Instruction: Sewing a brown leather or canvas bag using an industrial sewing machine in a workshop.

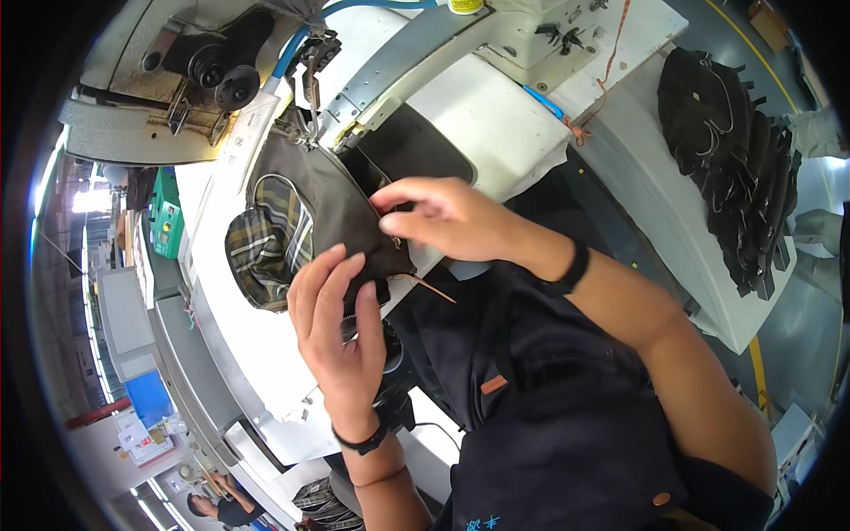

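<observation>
A dark olive fabric piece (332, 190), perhaps part of a bag or garment, lies on the white table with its far end at the sewing machine's presser foot (305, 133). Its plaid lining (283, 212) shows on the left. My left hand (341, 323) rests on the near part of the fabric, fingers stretched and thumb apart. At the fabric's right edge is my right hand (456, 217), index finger and thumb separated by a gap, other fingers partly curled. A thin tan cord or strip (432, 288) sticks out from the near corner.
The machine head (204, 71) stands at the upper left. On the right, dark fabric pieces (726, 159) are heaped on a white surface. A blue pen-like tool (542, 100) lies near an orange cord (580, 133). Another person (221, 506) is far off at the lower left.
</observation>
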Demonstrator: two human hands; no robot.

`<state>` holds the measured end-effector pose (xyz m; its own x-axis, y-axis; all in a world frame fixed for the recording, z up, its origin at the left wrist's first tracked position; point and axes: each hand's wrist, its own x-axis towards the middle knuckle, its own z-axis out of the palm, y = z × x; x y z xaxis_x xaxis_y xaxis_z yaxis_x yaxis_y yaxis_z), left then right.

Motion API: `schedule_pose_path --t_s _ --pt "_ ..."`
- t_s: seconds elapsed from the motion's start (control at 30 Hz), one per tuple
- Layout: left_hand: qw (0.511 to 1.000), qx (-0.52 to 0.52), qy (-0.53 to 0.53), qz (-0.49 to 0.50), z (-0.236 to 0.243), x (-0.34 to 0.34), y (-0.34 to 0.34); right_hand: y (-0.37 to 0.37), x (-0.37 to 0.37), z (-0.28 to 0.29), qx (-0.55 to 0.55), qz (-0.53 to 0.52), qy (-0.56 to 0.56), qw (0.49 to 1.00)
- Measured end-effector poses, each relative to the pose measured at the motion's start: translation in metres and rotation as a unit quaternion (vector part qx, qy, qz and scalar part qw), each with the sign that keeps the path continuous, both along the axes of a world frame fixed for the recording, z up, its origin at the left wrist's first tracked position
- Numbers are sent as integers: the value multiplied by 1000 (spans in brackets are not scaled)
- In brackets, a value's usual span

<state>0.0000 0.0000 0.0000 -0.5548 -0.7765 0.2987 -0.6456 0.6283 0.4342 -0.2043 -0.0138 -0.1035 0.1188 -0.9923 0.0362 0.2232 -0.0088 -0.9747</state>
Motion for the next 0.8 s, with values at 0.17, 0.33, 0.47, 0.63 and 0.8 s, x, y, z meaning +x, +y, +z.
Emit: schedule_pose_path --t_s 0.17,0.33,0.47,0.63,0.8 --pt "990 -136 -26 40 -29 -16 3 4 20 -19 -246 -160 311 904" --pt "991 -126 30 38 -48 -15 6 14 22 -17 -259 -184 128 940" --pt "977 -210 13 32 -39 -6 38 14 28 -6 -254 -147 56 954" --pt "987 -154 43 33 -44 -4 35 13 27 -2 -237 -105 42 965" --pt "990 -136 35 31 -47 -10 29 16 28 -9 -232 -119 12 965"
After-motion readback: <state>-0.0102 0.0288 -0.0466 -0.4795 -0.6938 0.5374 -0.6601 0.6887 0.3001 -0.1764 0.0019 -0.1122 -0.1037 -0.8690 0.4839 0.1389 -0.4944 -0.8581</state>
